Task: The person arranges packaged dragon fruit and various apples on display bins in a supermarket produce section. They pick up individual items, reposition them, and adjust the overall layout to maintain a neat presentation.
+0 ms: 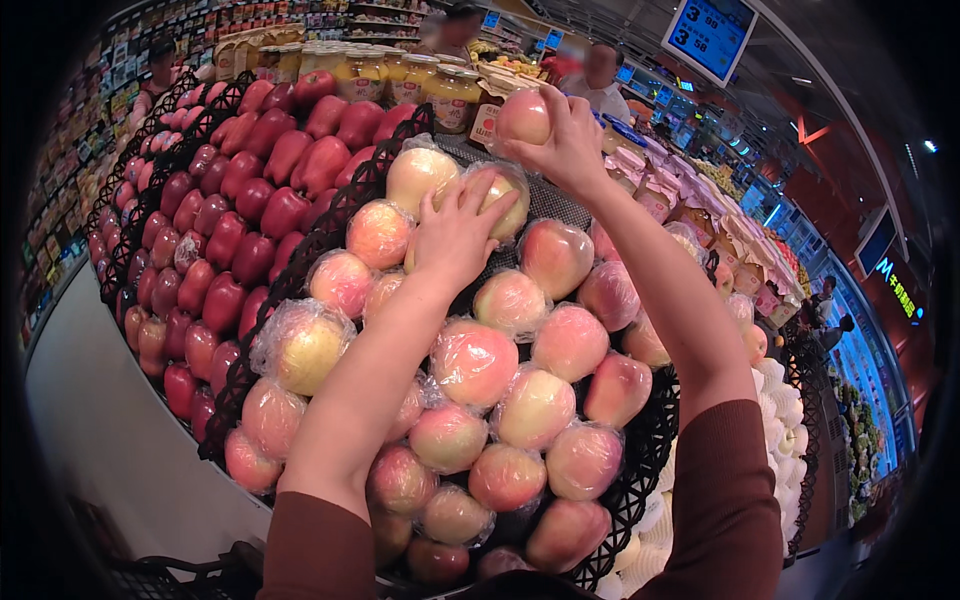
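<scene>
Several pink and yellow apples in clear plastic wrap (476, 362) are heaped on a dark sloped display before me. My right hand (559, 139) grips a wrapped pale pink apple (523, 118), raised at the upper end of the heap near the jars. My left hand (457, 225) lies with spread fingers over a wrapped yellowish apple (506, 202); its palm side is hidden. Beside it sits another large wrapped yellow apple (421, 178). A wrapped yellow apple (304, 352) lies left of my left forearm.
Black lattice dividers (330, 217) border the heap. Dark red apples (285, 210) fill the left section. Glass jars with yellow contents (450, 94) line the back. Pale fruit in white foam nets (780, 405) is at the right. Several people stand farther off.
</scene>
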A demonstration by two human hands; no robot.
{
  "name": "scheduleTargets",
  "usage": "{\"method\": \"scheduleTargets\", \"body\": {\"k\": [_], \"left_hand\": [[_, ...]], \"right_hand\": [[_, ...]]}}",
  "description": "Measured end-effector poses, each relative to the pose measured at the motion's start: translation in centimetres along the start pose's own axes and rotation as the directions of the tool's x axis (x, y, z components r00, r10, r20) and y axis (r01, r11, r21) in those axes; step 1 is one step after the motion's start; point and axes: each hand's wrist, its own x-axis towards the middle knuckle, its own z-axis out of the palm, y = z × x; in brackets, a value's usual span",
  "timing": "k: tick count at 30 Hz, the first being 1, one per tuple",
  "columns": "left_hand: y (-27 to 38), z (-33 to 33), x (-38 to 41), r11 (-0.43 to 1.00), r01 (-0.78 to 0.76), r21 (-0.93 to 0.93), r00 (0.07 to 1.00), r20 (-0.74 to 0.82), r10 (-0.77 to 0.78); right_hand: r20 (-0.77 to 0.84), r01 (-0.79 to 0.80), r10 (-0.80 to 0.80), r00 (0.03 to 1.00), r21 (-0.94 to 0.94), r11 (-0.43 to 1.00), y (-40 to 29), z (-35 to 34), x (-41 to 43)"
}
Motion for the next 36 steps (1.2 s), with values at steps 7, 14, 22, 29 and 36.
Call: {"method": "scheduleTargets", "body": {"k": [7, 14, 22, 29, 36], "left_hand": [[-1.0, -0.3, -0.4, 0.999, 0.031, 0.043, 0.998, 0.049, -0.033], [0.0, 0.1, -0.3, 1.000, 0.027, -0.013, 1.000, 0.004, -0.027], [-1.1, -0.3, -0.1, 0.997, 0.063, -0.034, 0.997, 0.035, -0.062], [-0.6, -0.2, -0.1, 0.996, 0.074, -0.043, 0.997, 0.039, -0.072], [-0.3, -0.2, 0.1, 0.997, 0.066, -0.038, 0.997, 0.042, -0.065]], "right_hand": [[0.199, -0.270, 0.229, 0.953, 0.210, 0.940, -5.1, 10.5, 3.9], [0.403, -0.256, 0.073, 0.912, 0.420, 0.871, 0.3, 14.3, 4.6], [0.381, -0.326, 0.093, 0.920, 0.609, 0.723, 0.9, 3.9, 5.3], [0.664, -0.381, 0.305, 0.682, -0.033, 0.924, 10.1, -6.6, -5.7], [0.588, -0.638, 0.446, 0.674, 0.160, 0.753, 10.6, -4.6, -11.3]]}}
